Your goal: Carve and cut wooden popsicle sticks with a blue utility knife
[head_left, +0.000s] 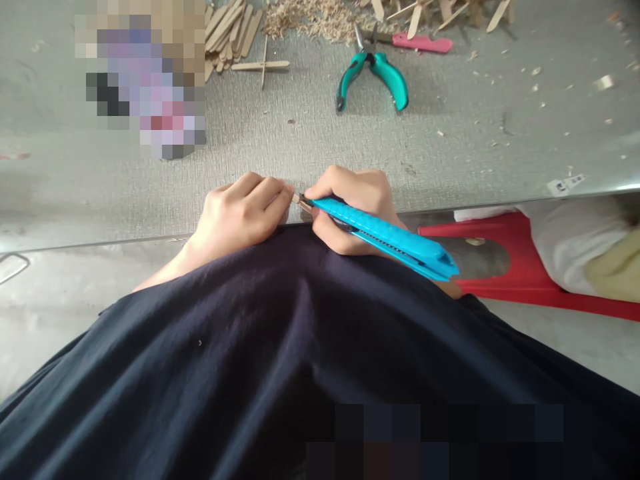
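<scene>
My right hand (pixel 350 207) is closed round a blue utility knife (pixel 390 239), whose blade end points left at a small wooden piece (pixel 301 201). My left hand (pixel 243 217) is curled, fingers pressed together, pinching that wooden piece at the near edge of the grey table (pixel 300 133). Both hands sit close together just above my dark shirt (pixel 300 347). Most of the wooden piece is hidden by my fingers.
Teal-handled pliers (pixel 373 77) lie at the far side of the table, with a pink tool (pixel 423 43) behind them. A pile of wooden sticks (pixel 233 33), a stick cross (pixel 263 65) and wood shavings (pixel 310 20) lie at the back. A red stool (pixel 505 267) stands right, below the table.
</scene>
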The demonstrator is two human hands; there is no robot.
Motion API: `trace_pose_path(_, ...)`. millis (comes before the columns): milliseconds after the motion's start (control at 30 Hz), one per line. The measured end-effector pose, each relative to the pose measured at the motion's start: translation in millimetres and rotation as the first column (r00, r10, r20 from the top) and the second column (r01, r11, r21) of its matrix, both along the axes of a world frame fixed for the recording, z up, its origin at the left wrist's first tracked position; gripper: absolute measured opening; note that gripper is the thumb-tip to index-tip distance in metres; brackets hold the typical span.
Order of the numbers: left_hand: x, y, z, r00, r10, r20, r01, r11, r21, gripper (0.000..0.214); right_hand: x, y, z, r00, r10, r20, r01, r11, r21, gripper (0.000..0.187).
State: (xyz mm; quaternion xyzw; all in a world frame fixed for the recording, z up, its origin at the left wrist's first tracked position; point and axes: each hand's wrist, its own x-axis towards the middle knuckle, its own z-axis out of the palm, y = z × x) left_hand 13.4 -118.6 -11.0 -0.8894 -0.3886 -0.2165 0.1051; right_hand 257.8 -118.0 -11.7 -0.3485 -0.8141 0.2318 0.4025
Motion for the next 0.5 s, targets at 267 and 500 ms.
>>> trace_pose_path(267,-3.0,1.6,-8.2,1.0,-0.012,0.0,0.012,1.0,0.007,0.032,3.1,0.1,-1.2,1.0,0.0,0.031,0.001,1.0,-0.024,0.021)
trace_pose_path(500,-2.1,1.1,-6.2,1.0,-0.024,0.009,0.023,0.999,0.04,0.03,2.8,1.1,-2.0,1.0,0.002,0.009,-0.003,0.997,0.079,0.022)
